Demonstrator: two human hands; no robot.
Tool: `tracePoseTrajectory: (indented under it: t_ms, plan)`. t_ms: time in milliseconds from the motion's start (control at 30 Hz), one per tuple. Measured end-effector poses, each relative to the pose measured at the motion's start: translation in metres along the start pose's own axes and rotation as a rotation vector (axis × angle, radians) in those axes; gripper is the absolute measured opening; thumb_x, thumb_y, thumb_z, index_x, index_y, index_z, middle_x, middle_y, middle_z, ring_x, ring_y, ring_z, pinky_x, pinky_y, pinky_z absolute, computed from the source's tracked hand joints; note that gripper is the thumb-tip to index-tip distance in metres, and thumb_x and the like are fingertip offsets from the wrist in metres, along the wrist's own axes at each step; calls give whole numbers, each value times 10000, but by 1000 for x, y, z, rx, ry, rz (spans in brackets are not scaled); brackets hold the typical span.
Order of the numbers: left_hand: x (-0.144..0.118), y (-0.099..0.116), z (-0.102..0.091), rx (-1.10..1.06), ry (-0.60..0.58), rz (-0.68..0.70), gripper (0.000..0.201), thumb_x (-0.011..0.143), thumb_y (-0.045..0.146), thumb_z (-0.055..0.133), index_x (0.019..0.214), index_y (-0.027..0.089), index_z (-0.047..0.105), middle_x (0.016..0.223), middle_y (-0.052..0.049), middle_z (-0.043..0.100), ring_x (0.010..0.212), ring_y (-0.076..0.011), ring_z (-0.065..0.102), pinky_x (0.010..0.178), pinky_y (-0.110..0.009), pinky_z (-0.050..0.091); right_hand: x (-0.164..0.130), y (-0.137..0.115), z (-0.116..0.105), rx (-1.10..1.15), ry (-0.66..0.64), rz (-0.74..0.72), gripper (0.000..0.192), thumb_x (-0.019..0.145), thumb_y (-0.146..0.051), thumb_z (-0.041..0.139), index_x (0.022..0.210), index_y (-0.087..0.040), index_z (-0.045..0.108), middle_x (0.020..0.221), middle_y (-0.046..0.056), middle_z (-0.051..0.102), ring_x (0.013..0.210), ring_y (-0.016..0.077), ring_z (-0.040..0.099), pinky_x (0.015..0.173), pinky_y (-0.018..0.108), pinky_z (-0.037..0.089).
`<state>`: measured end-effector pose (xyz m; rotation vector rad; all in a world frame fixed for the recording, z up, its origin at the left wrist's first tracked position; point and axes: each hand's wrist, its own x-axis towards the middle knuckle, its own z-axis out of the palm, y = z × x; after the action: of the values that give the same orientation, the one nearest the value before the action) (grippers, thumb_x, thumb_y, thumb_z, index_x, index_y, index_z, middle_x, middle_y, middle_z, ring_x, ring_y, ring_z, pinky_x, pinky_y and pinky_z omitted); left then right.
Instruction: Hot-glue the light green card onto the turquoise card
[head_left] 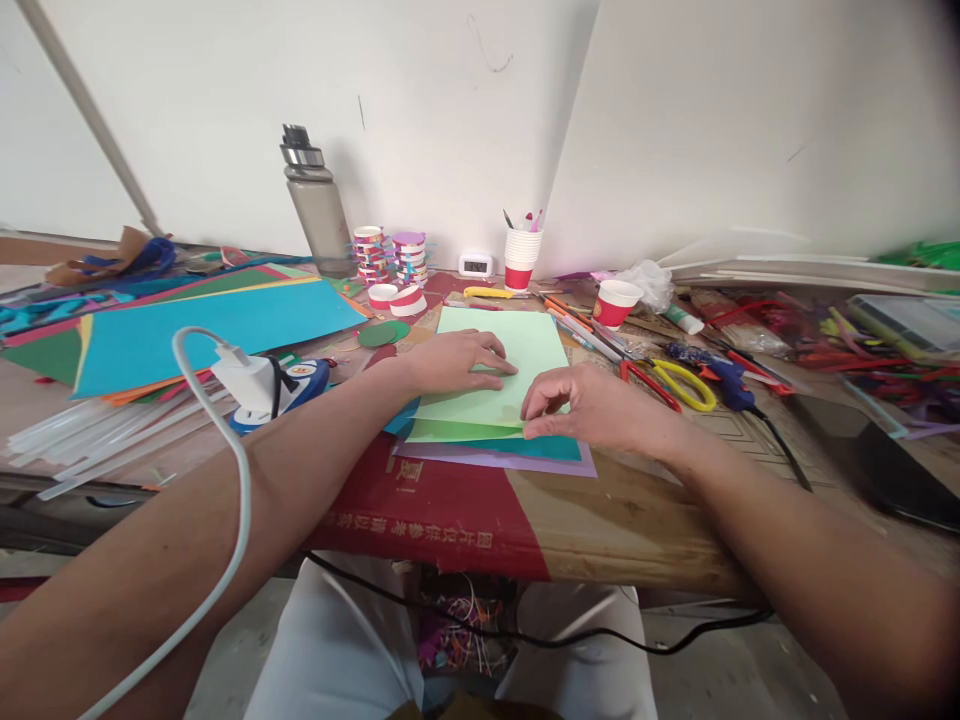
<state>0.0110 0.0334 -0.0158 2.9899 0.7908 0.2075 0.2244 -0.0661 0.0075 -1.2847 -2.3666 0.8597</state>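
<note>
My left hand rests with fingers spread on a pale green sheet of paper. With thumb and fingertips together, my right hand pinches the near edge of that sheet at its right side. A brighter green strip shows along the near edge; whether it is a fold or another sheet, I cannot tell. Beneath, a teal sheet and a lilac sheet stick out towards me. Cardboard with a red printed area lies under the stack.
Coloured paper sheets and white glue sticks lie left, near a plugged-in white charger. Behind stand a bottle, stacked paper cups and a clock. Yellow-handled scissors, a blue glue gun and a phone lie right.
</note>
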Motion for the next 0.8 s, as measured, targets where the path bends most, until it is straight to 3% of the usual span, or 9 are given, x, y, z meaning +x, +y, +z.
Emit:
tracePoseTrajectory:
  t_ms: [233,467,667,800]
  plan:
    - [1,-2,1,-15,-1,7,355,900,469,472,1190,342,631,1208,-14,566,1076,-181,521,926,-272,359,3,6,2,168,-59,99,289,701,-459,678,755,-175,680,673,-15,649,592,103,499,538,223,368]
    - [5,-3,-2,9,-74,0,363,896,435,480,1216,328,615,1220,-21,559,1074,-184,520,950,-276,339,-3,3,-6,-16,-73,33,165,758,-337,618,822,-192,665,780,-13,664,641,119,541,577,234,377]
    - [8,-16,3,-86,-97,38,388,897,451,465,1236,318,602,1250,-32,557,1124,-185,520,976,-257,323,-2,5,-8,-326,89,-15,156,843,-300,535,814,-207,657,753,8,667,687,151,565,631,251,384]
    - [6,-17,-3,-279,-100,-111,535,915,560,337,1335,278,510,1296,-29,571,1188,-202,497,992,-259,321,-1,5,-3,-435,235,-9,158,878,-297,522,917,-221,655,870,43,693,820,188,605,730,272,402]
